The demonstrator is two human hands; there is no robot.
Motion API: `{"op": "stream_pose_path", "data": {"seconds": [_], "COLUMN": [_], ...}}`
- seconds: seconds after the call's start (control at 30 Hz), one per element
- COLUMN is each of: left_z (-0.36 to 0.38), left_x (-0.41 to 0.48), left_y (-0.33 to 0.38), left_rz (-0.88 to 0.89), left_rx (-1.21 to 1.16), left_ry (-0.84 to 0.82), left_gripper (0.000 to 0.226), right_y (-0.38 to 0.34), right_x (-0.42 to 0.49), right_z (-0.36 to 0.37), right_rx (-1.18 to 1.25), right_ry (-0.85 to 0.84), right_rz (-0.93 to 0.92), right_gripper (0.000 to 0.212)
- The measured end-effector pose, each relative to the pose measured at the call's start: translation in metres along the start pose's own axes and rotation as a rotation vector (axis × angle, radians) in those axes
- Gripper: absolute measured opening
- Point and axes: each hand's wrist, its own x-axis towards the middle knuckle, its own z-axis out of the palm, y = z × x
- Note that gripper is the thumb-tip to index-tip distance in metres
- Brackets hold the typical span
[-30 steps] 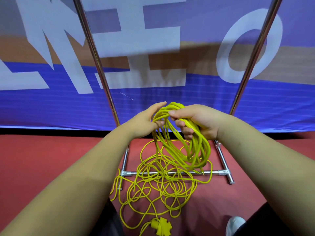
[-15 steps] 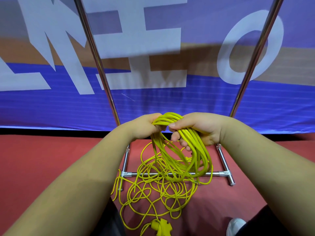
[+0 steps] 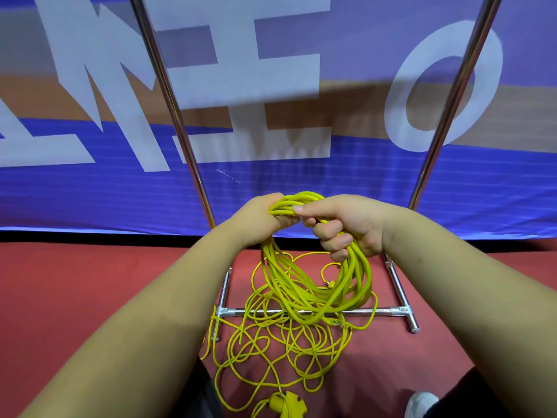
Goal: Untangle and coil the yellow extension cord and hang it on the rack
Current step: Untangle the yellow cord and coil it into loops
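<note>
**Both hands gripping the coil**

The left hand (image 3: 256, 218) is gripping the top of the gathered loops of the cord (image 3: 355, 276), fingers curled over the strands. Right beside it, thumb almost touching the left knuckles, the right hand (image 3: 346, 224) is clutching the same bundle, its fingers wrapped round the loops. The coil is hanging below both hands in front of the rack (image 3: 385, 311), dipping down to the base crossbar. The rest of the cord is lying tangled on the red floor (image 3: 75, 282), spilling across the crossbar and toward the person's legs. The socket block (image 3: 287, 402) is sitting at the near edge of the tangle, between the forearms. The rack's two poles are rising on either side of the hands, against a blue banner (image 3: 90, 191) with big white letters. At lower right, a white shoe (image 3: 420, 402) is peeking in.
</note>
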Motion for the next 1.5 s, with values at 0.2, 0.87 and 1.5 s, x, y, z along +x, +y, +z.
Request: {"op": "stream_pose_path", "data": {"seconds": [0.2,0.87,1.5], "left_z": [0.0,0.034,0.019], "left_x": [0.002,-0.032,-0.011], "left_y": [0.004,-0.051,0.007], "left_rz": [-0.062,-0.433,-0.604], "left_rx": [-0.069,-0.235,-0.614], "left_ry": [0.14,-0.475,0.125], "left_gripper": [0.028,0.039,0.029], "right_y": [0.001,-0.013,0.011], "right_x": [0.0,-0.012,0.022], "right_z": [-0.004,-0.009,-0.03], "right_rx": [0.005,-0.079,0.098], "right_ry": [0.101,0.561,0.641], "right_rz": [-0.122,-0.453,-0.339], "right_gripper": [0.018,0.02,0.028]}}
